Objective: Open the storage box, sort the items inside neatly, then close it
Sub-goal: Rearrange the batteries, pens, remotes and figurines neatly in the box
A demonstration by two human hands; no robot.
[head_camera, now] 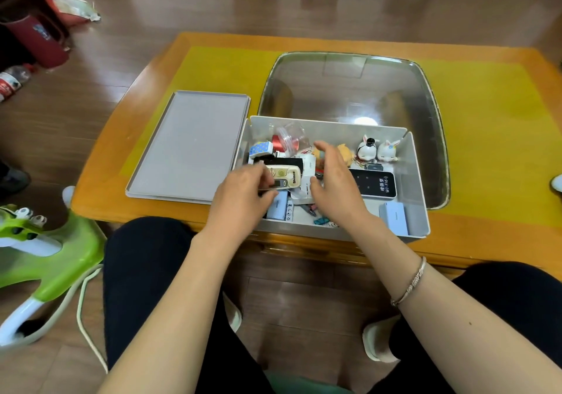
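Wooden table; both hands curled over open storage box.

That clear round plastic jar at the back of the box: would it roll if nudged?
Probably. The clear jar lies tilted on its rounded side atop other clutter, so a nudge could roll it. It looks thin-walled and mostly empty, so likely light; smooth plastic may be slippery.

The storage box and its lid are pale grey. The table is orange wood with a yellow mat. Inside lie a cream device, a black router, two white figurines and a blue-dotted roll.
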